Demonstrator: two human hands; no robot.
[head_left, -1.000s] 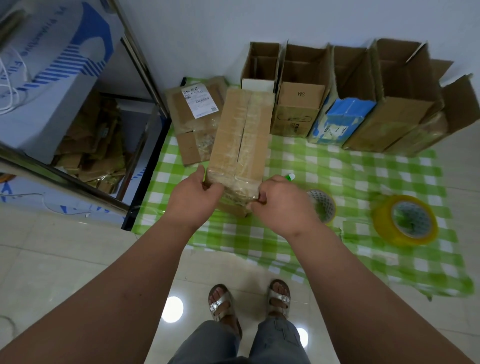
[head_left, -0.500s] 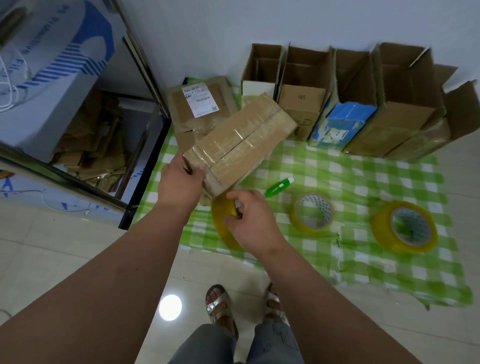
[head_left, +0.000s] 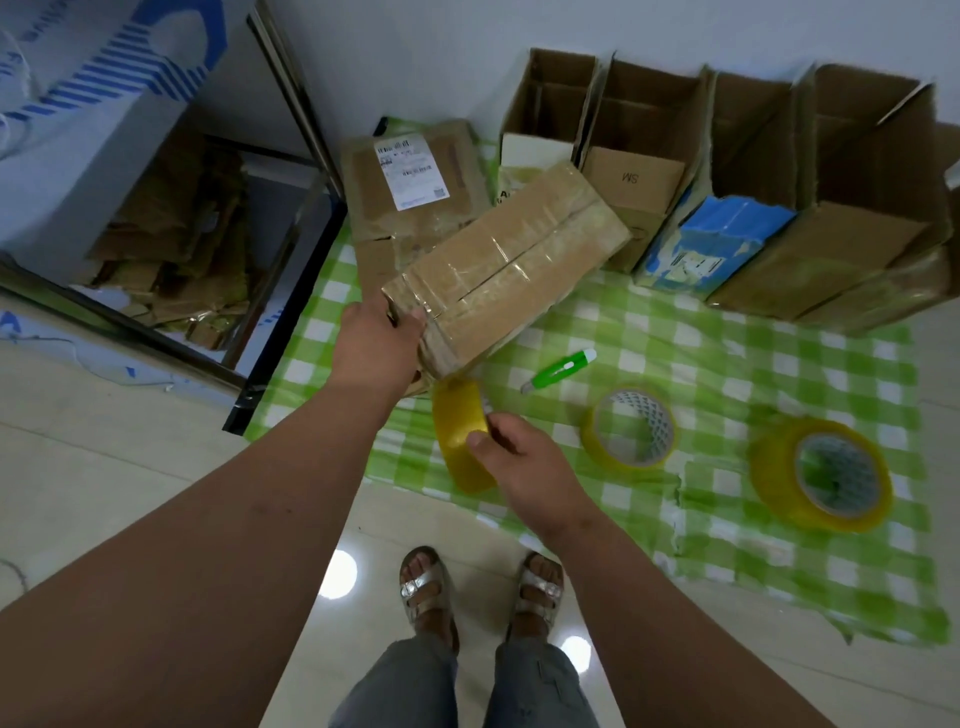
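Left hand (head_left: 379, 338) grips a taped brown cardboard box (head_left: 506, 270) (tilted) | right hand (head_left: 524, 457) pinches a yellow packing-tape roll (head_left: 460, 441) | green-checked cloth (head_left: 727, 364) below

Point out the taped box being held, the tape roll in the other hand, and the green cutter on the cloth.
taped box (head_left: 519, 249), head view, on its taped top face.
held tape roll (head_left: 460, 441), head view, on its yellow outer band.
green cutter (head_left: 558, 370), head view, on the middle of its green body.
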